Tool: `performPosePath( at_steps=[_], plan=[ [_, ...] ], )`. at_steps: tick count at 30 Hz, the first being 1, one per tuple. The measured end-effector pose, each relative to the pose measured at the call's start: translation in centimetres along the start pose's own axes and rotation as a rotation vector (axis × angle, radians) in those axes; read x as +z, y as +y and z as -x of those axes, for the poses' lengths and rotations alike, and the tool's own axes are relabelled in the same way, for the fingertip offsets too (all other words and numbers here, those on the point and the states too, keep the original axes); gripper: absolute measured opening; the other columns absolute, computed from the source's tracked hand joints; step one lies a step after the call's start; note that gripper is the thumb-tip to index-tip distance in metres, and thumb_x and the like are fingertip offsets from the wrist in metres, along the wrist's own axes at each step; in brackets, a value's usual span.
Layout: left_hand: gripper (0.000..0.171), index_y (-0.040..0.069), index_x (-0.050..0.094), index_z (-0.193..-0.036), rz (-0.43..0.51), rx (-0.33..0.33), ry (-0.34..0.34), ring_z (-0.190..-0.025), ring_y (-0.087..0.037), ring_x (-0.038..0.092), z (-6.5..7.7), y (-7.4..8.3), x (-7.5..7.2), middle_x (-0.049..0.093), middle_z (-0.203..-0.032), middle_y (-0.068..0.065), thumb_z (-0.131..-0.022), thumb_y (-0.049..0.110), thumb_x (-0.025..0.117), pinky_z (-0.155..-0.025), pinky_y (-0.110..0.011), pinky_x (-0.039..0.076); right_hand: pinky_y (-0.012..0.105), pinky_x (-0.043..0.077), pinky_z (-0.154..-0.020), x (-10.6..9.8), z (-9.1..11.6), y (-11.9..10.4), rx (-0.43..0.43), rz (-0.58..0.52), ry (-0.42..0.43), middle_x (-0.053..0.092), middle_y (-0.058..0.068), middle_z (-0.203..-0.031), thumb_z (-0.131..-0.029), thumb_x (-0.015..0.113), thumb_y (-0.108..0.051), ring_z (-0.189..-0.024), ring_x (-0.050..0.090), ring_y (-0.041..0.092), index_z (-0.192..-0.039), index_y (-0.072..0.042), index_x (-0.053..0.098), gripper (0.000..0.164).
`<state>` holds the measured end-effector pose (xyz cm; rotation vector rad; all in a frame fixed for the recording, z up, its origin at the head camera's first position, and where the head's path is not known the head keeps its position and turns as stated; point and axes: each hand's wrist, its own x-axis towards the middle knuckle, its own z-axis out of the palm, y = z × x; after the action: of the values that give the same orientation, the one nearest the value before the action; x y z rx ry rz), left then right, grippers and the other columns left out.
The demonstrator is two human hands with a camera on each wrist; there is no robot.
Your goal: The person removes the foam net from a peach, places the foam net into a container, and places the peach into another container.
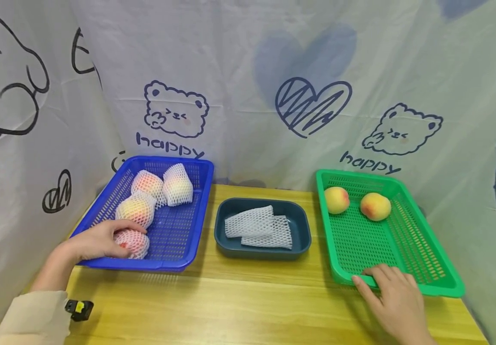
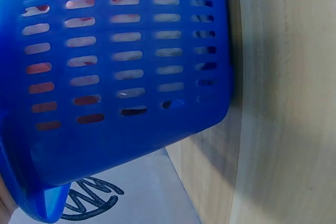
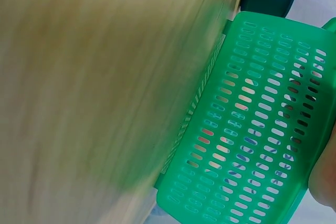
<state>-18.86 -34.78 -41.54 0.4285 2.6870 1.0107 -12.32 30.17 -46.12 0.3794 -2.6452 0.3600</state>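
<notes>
In the head view, my left hand (image 1: 97,240) reaches over the near rim of the blue basket (image 1: 174,264). Its thumb and fingers grip a reddish peach in a white foam net (image 1: 135,243). Several other netted peaches (image 1: 135,210) lie behind it. At the right, my right hand (image 1: 396,299) holds the near rim of the green basket (image 1: 439,290), fingers bent over the edge. Two bare peaches (image 1: 375,206) sit at that basket's far end. The left wrist view shows mostly the slotted blue wall (image 2: 121,140); the right one shows the green wall (image 3: 252,124).
Between the baskets stands a dark teal tray (image 1: 265,255) with two white foam nets (image 1: 249,222) lying overlapped in it. All stand on a yellowish wooden table (image 1: 248,297). A printed white curtain (image 1: 239,120) hangs behind and at the sides.
</notes>
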Motion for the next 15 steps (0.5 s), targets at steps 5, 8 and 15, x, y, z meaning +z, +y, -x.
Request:
performPosePath(
  at_steps=[5, 8, 15],
  plan=[
    [0.051, 0.011, 0.067, -0.13, 0.009, -0.018, 0.038, -0.093, -0.023, 0.056, -0.02, 0.21, 0.19, 0.065, -0.122, -0.014, -0.081, 0.017, 0.081, -0.076, -0.03, 0.049, 0.054, 0.046, -0.077, -0.02, -0.01, 0.0, -0.015, 0.025, -0.026, 0.071, 0.004, -0.099, -0.1, 0.067, -0.04, -0.094, 0.066, 0.033, -0.1, -0.011, 0.074, 0.03],
    [0.054, 0.01, 0.063, -0.136, 0.068, -0.063, 0.056, -0.08, -0.019, 0.058, 0.16, 0.45, 0.29, 0.066, -0.107, -0.013, -0.085, 0.016, 0.077, -0.066, -0.03, 0.051, 0.055, 0.047, -0.078, 0.02, -0.08, -0.01, -0.03, 0.044, -0.039, 0.07, 0.004, -0.099, -0.102, 0.065, -0.04, -0.095, 0.065, 0.033, -0.1, -0.011, 0.073, 0.03],
    [0.047, 0.015, 0.06, -0.14, 0.068, -0.084, 0.178, -0.053, -0.01, 0.048, 0.71, 0.69, 0.16, 0.058, -0.078, -0.006, -0.093, 0.018, 0.065, -0.047, -0.029, 0.043, 0.052, 0.046, -0.077, -0.05, -0.17, -0.07, -0.034, 0.075, -0.074, 0.069, 0.005, -0.1, -0.103, 0.063, -0.044, -0.095, 0.064, 0.033, -0.101, -0.012, 0.071, 0.033]
  ],
)
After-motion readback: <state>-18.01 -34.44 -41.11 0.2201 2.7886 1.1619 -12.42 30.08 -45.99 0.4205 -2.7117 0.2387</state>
